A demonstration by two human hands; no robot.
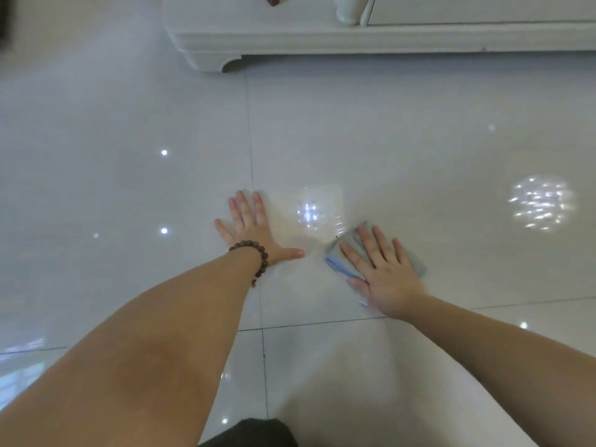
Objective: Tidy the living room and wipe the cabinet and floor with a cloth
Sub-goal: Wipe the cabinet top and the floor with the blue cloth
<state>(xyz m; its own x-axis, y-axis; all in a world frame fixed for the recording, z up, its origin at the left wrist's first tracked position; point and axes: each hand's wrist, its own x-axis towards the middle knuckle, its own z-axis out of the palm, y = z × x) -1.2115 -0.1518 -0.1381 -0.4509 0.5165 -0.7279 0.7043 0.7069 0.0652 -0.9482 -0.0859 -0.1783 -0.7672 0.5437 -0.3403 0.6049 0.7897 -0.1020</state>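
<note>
Cloth (346, 253) lies flat under your spread right hand (387, 272); your left hand (254, 230) presses bare floor (419, 140) beside it, cabinet (354, 43) well ahead.

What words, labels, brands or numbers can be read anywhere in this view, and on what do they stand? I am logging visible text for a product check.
None: no readable text shows.
The folded pale blue cloth under the right hand shows no tag or print.
The dark wooden bead bracelet by the left hand carries no marking.
The glossy white floor tiles and cream cabinet base are plain.
</note>
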